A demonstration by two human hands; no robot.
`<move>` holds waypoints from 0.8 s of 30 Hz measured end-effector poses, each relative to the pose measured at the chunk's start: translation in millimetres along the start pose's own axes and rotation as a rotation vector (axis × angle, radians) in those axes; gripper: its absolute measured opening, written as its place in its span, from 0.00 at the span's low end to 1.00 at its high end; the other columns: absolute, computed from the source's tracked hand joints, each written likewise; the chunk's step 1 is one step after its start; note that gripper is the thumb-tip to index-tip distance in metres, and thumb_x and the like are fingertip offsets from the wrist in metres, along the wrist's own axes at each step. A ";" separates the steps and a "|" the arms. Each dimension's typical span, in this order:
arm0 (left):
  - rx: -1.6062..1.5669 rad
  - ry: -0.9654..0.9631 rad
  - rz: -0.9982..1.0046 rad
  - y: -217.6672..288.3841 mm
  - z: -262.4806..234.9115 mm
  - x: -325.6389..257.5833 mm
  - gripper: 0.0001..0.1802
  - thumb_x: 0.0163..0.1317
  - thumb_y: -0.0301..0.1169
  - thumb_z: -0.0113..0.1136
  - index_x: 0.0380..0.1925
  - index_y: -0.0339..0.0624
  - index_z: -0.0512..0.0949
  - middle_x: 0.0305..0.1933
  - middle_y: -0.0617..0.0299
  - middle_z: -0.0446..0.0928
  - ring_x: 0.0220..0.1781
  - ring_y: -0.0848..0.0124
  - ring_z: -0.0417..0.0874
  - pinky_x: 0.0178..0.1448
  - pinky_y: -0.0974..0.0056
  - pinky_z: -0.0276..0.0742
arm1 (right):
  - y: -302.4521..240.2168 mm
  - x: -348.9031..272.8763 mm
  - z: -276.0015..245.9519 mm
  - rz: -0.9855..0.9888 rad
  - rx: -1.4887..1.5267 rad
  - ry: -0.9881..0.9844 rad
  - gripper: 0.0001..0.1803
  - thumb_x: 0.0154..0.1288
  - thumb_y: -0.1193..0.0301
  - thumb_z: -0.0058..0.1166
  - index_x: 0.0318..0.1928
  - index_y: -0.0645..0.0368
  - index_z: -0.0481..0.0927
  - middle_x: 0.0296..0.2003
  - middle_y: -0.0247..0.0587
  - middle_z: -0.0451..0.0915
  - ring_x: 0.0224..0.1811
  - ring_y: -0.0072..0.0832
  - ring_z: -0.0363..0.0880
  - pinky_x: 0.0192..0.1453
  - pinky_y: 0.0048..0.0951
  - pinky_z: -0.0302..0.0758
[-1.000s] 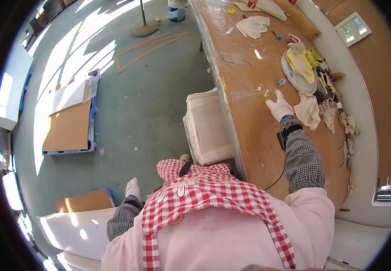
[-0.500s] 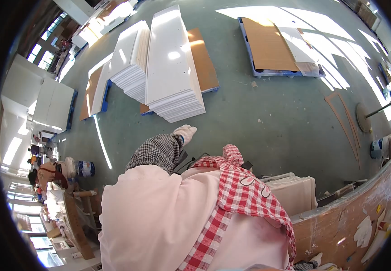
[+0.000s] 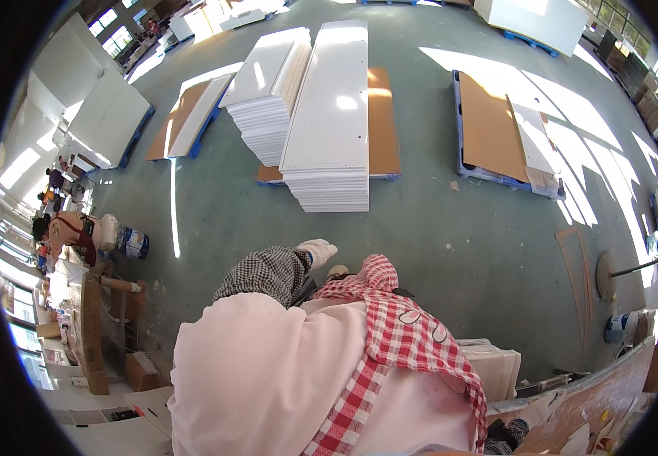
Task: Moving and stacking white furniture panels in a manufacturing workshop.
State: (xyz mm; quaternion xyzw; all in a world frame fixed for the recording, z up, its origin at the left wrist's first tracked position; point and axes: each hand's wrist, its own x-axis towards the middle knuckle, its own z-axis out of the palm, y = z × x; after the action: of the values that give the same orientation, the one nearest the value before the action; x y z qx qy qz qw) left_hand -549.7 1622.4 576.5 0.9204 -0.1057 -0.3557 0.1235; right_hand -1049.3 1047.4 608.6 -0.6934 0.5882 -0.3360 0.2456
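Note:
My left hand [image 3: 318, 252], in a white knit glove and a black-and-white checked sleeve, hangs in front of my body over the green floor. Its fingers reach loosely to the right, and nothing shows in them. Ahead of it, apart from the hand, stands a tall stack of long white panels [image 3: 325, 121]. A second stack of white panels [image 3: 264, 76] stands against its left side. At the lower right, my right hand [image 3: 539, 410] is beside a worn workbench [image 3: 572, 414]; its fingers are too blurred to make out.
Brown board [image 3: 384, 125] lies under the panels. To the right is a blue pallet [image 3: 460, 129] with cardboard [image 3: 488, 121]. A round-based stand [image 3: 606, 275] and a bucket [image 3: 619, 328] stand far right. A person [image 3: 74, 232] bends over a table [image 3: 78, 319] at left.
My view has turned and shifted, so the panel stacks and pallets sit lower and further right. My left hand stays in front of me. More of the right sleeve shows beside the workbench.

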 end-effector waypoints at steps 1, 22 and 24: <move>-0.028 -0.004 -0.024 -5.3 -4.7 1.5 0.30 0.69 0.50 0.44 0.57 0.39 0.79 0.62 0.45 0.78 0.64 0.49 0.77 0.67 0.52 0.70 | -92.5 -38.2 30.8 0.355 0.309 -0.158 0.25 0.78 0.64 0.44 0.72 0.48 0.67 0.44 0.34 0.76 0.31 0.23 0.74 0.34 0.25 0.77; -0.347 0.259 -0.732 -418.4 58.7 -127.4 0.13 0.67 0.25 0.46 0.46 0.37 0.77 0.52 0.40 0.80 0.59 0.46 0.79 0.60 0.49 0.76 | -700.0 -521.5 456.6 0.662 1.080 -2.492 0.17 0.70 0.57 0.59 0.48 0.57 0.79 0.31 0.38 0.85 0.29 0.32 0.83 0.32 0.34 0.76; -0.387 0.143 -0.749 -400.1 38.7 -124.9 0.10 0.63 0.30 0.55 0.41 0.37 0.76 0.50 0.40 0.80 0.57 0.44 0.80 0.59 0.47 0.76 | -720.7 -552.3 480.1 0.666 1.083 -2.572 0.18 0.71 0.57 0.58 0.50 0.58 0.78 0.31 0.38 0.85 0.29 0.32 0.82 0.31 0.34 0.75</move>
State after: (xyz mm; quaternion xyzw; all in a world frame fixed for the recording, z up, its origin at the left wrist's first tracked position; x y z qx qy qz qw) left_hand -623.9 2030.7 506.3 0.8774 0.3131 -0.3247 0.1633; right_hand -263.4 1697.9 727.4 -0.1657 -0.1042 0.4066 0.8924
